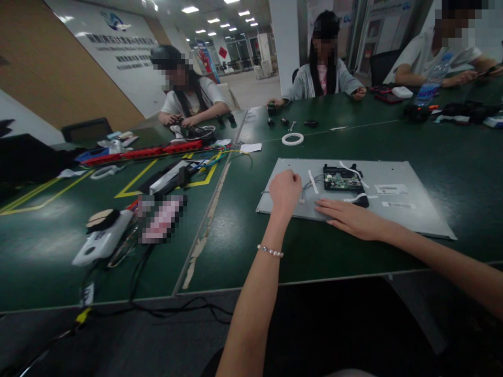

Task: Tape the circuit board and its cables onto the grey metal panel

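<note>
A flat grey metal panel [393, 175] lies on the green table in front of me. A green circuit board [341, 181] in a black frame sits on it, with white tape strips and thin grey wires around it. My left hand [285, 191] is closed over the panel's left part, beside the wires; whatever its fingers pinch is hidden. Stretched out flat, my right hand [353, 217] rests on the panel's near edge, below the board and a short black piece.
Beyond the panel lie a white tape roll [293, 139] and a small wrench [292, 125]. To the left are a white power bank [102, 238], cables and a red strip [145, 153]. Several people sit across the table [243, 235].
</note>
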A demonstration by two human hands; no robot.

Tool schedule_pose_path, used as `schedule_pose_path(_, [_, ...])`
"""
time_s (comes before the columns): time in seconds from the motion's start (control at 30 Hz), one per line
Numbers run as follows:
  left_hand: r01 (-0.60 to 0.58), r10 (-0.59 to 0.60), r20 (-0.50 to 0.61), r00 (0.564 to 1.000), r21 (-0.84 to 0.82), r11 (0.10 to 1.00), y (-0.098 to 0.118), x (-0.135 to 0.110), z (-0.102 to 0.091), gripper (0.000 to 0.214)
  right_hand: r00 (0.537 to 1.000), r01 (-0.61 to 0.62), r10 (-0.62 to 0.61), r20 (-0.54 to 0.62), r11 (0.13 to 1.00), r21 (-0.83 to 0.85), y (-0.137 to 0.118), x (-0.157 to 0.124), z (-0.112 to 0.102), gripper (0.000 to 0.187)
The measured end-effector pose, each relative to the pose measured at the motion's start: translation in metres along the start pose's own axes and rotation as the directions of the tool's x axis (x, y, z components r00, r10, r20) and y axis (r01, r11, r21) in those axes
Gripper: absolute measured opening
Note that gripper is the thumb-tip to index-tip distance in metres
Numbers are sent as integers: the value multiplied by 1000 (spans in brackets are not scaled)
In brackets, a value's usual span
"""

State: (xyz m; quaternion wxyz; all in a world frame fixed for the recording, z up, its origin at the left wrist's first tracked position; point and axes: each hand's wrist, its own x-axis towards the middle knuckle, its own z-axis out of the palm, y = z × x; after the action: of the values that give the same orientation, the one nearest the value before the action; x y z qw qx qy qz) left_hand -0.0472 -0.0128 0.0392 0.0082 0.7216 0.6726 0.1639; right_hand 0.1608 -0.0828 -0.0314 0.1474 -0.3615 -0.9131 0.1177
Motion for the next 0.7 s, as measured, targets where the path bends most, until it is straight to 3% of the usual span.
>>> schedule_pose_path(0.27, [-20,17,84,996,34,999,3,-2,10,32,975,-198,180,-130,971,-137,51,-8,2,58])
schedule_pose_path(0.43, [-78,77,158,984,2,997,7,-6,19,30,922,-372,338,-186,907,-197,95,-15,-2,64])
schedule_pose_path(0.7, [-103,121,238,964,-86,991,7,-9,24,31,851,-511,451,-269,829,-227,158,-20,-9,60])
